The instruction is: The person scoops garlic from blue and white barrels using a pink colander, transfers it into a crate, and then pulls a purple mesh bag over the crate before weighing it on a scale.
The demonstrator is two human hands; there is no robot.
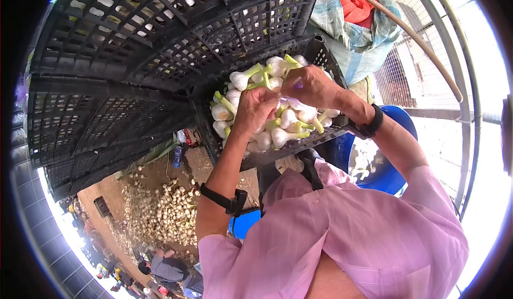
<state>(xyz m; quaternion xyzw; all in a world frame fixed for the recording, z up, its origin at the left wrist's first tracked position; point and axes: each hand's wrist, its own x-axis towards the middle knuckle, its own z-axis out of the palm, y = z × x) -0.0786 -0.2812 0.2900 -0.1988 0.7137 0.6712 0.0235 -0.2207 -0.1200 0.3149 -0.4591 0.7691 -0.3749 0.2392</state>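
A black plastic crate (278, 153) in front of me is full of white garlic bulbs (280, 137) with short green stems. Over the bulbs, my left hand (256, 108) is closed in a pinch, its fingertips almost meeting those of the other hand. My right hand (314, 87) is closed too, and a thin purple-white strip (298, 84) shows between its fingers. Right below the fingertips lies a purplish-white garlic bulb (299, 105). What the left fingertips pinch is hidden, and I cannot tell what it is.
Stacked black crates (112, 85) holding garlic rise at the left. A blue tub (393, 144) with white pieces stands at the right, below a sack (347, 37) with red netting. Loose garlic (173, 211) covers the floor, and another person (165, 267) is lower down.
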